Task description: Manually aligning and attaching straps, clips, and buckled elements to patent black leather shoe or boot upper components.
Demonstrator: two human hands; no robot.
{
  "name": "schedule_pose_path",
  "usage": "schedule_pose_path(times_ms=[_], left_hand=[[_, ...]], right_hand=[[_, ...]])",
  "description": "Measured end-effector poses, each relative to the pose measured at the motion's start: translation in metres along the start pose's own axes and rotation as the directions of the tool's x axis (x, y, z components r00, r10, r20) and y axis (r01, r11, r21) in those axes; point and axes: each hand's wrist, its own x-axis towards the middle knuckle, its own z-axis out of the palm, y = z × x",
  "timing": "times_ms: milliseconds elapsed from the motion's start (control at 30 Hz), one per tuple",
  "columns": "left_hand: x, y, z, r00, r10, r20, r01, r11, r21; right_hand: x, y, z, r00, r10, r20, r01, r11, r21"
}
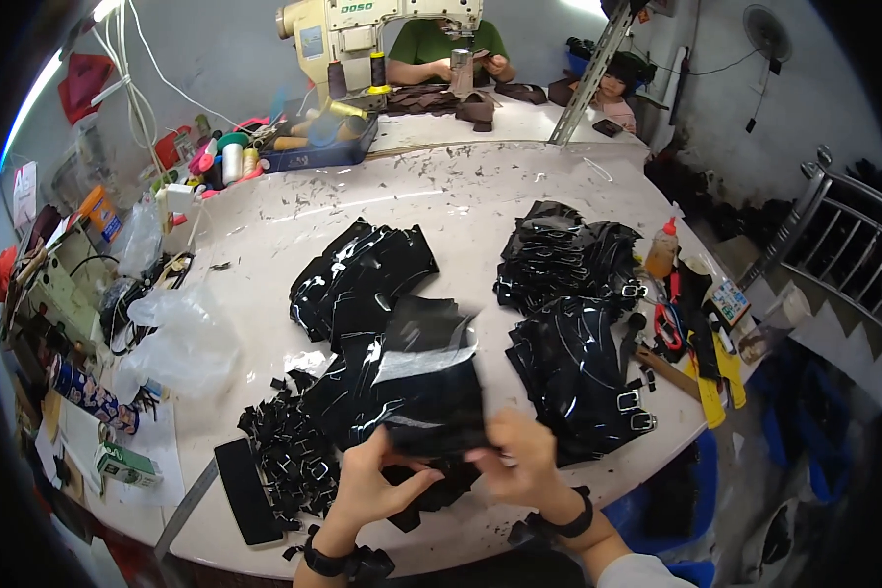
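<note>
A glossy black sheet piece, like patent leather (431,392), is between my hands at the front of the table, smeared by motion. My left hand (377,487) has its fingers under the piece's near left edge, with the thumb stretched out. At the near right corner my right hand (524,459) pinches the piece. Behind it lies a fanned pile of similar black pieces (358,274). Beside my left wrist is a heap of small black straps with metal buckles (284,446). A stack of black buckled pieces (578,377) lies to the right of my hands.
A phone (248,490) and a metal ruler (184,512) lie near left. A clear plastic bag (186,338) sits at left. Tools and a red-capped bottle (662,247) line the right edge. Across the table, a person (402,59) works at a sewing machine (318,44).
</note>
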Motion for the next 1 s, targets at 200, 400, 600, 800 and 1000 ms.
schedule_pose_path(times_ms=[200,400,600,800,1000], left_hand=[[0.004,0.008,0.002,1.0,-0.018,0.016,0.019,0.999,-0.039],[0.002,0.009,0.004,0.999,0.036,-0.016,-0.034,0.994,0.103],[0.006,0.012,0.006,0.993,0.114,-0.034,-0.108,0.984,0.142],[0.005,0.009,0.007,0.983,0.172,-0.059,-0.16,0.971,0.176],[0.004,0.012,0.009,0.974,0.212,-0.081,-0.191,0.959,0.209]], right_hand=[[0.001,-0.002,-0.088,0.848,0.426,-0.314,-0.519,0.554,-0.651],[-0.015,0.019,-0.137,0.866,0.427,-0.262,-0.343,0.124,-0.931],[0.036,0.059,-0.165,0.352,0.884,0.307,-0.339,0.426,-0.839],[0.004,0.102,-0.171,-0.077,0.925,0.372,-0.877,0.116,-0.467],[0.001,0.091,-0.15,-0.071,0.83,0.554,-0.996,-0.029,-0.083]])
